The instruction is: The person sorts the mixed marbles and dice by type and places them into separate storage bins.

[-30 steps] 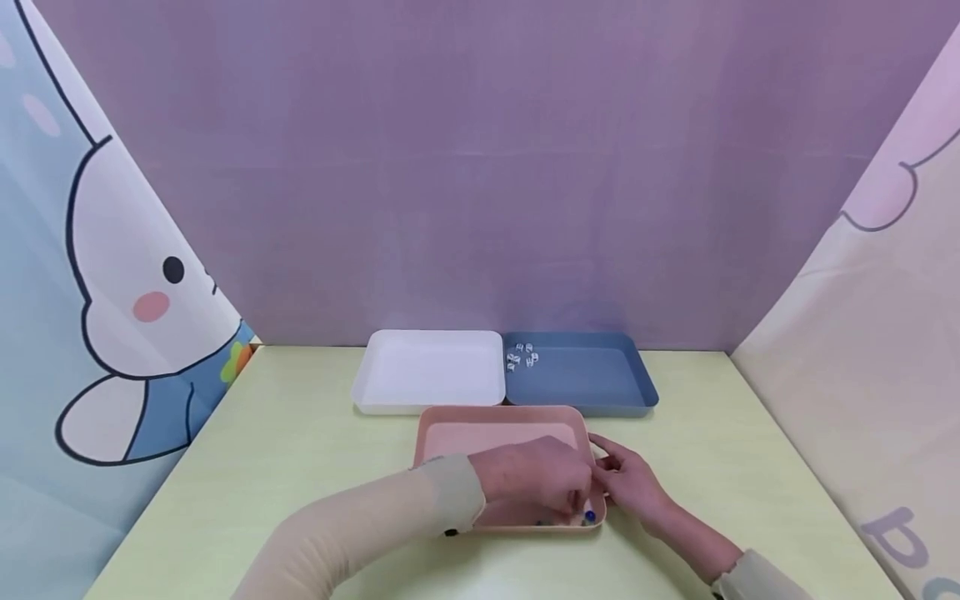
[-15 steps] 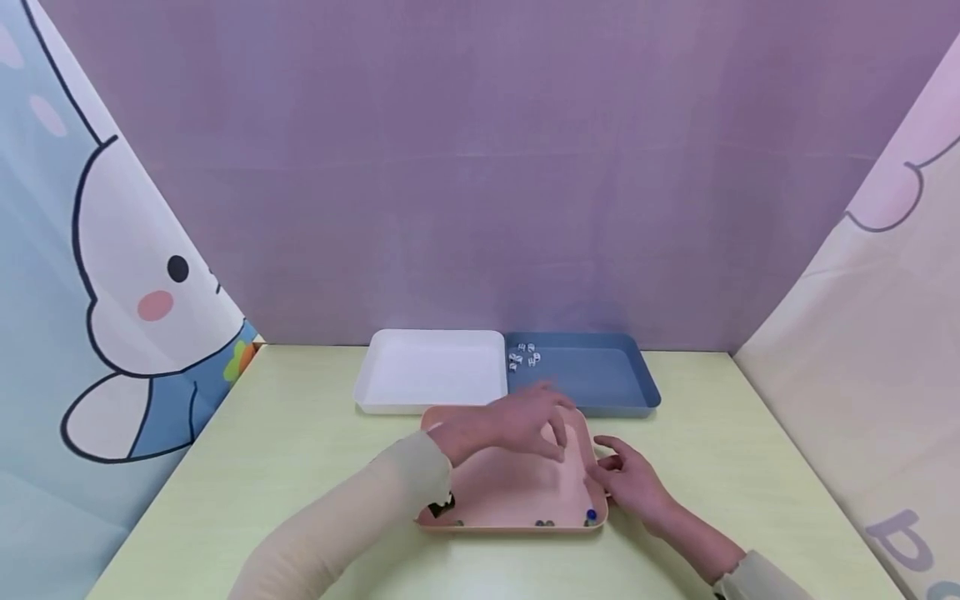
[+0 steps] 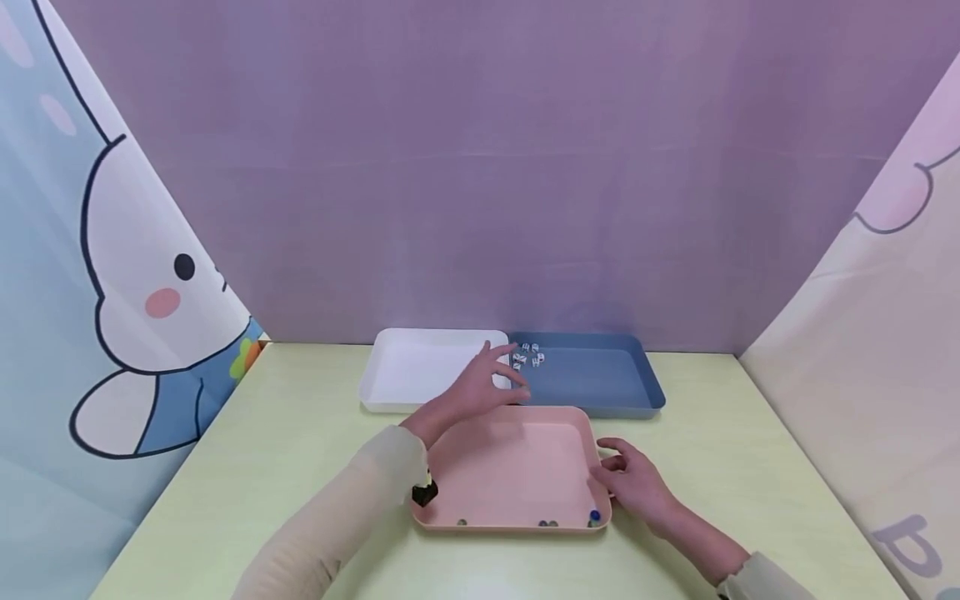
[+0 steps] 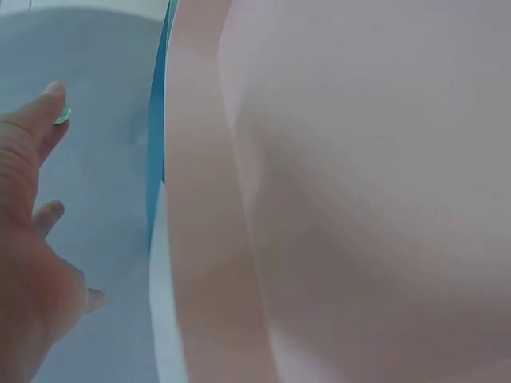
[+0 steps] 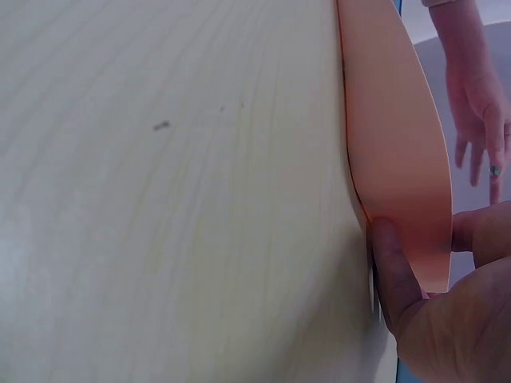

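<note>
My left hand (image 3: 480,387) is over the gap between the pink tray and the white tray (image 3: 423,371), near the white tray's right front corner. Between thumb and fingertip it pinches a small green marble (image 4: 62,116), mostly hidden by the fingers; the other fingers spread out. My right hand (image 3: 637,483) holds the pink tray (image 3: 510,467) by its right wall, a digit pressing the outer side (image 5: 399,271). Inside that tray, a blue marble (image 3: 595,516) lies in the near right corner, and a few greyish-green marbles (image 3: 548,524) sit along the near wall.
Several white dice (image 3: 536,361) lie in the left part of the blue tray (image 3: 600,379), which stands beside the white one. All the trays rest on a pale yellow table (image 3: 300,433). A purple cloth (image 3: 480,183) hangs behind, with printed cloths at both sides.
My left hand has risen from the pink tray's near right corner, moving away and leftward to the white tray's edge with the marble. The right hand keeps its place at the wall.
</note>
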`<control>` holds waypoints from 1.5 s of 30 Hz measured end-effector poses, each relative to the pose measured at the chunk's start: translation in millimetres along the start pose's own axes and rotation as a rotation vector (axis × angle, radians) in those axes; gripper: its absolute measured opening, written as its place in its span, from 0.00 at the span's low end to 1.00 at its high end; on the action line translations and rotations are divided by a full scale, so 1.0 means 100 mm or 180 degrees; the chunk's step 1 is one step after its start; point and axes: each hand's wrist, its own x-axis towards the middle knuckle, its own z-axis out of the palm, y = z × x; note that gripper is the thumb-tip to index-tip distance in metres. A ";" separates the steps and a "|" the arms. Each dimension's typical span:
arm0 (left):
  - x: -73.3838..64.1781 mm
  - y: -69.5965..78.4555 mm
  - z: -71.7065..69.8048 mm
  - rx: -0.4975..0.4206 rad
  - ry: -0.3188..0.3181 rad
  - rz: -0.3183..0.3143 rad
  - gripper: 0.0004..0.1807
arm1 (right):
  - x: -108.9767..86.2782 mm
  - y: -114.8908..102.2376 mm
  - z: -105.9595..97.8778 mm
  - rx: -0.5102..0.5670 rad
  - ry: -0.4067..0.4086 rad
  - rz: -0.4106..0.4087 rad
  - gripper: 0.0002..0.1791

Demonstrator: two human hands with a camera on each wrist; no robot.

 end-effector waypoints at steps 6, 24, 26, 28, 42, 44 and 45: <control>0.06 -0.17 0.00 -0.0355 0.0418 -0.0195 0.12 | 0.01 0.02 -0.01 0.0013 0.0013 0.0002 0.26; 0.33 -0.53 0.03 -0.0867 0.0819 -0.0721 0.13 | 0.03 0.02 0.01 0.0135 -0.0017 0.0060 0.22; 0.34 -0.54 0.04 -0.0891 0.0835 -0.0740 0.13 | 0.04 0.02 0.01 0.0149 -0.0017 0.0064 0.22; 0.34 -0.54 0.04 -0.0913 0.0828 -0.0772 0.12 | 0.04 0.03 0.01 0.0157 -0.0022 0.0066 0.22; 0.37 -0.55 0.07 -0.0726 0.0647 -0.1007 0.08 | 0.06 0.05 0.01 0.0151 -0.0009 0.0071 0.20; 0.38 -0.56 0.08 -0.0714 0.0650 -0.1010 0.08 | 0.07 0.05 0.01 0.0159 -0.0009 0.0070 0.20; 0.38 -0.56 0.08 -0.0702 0.0647 -0.1010 0.08 | 0.07 0.05 0.02 0.0160 -0.0009 0.0068 0.20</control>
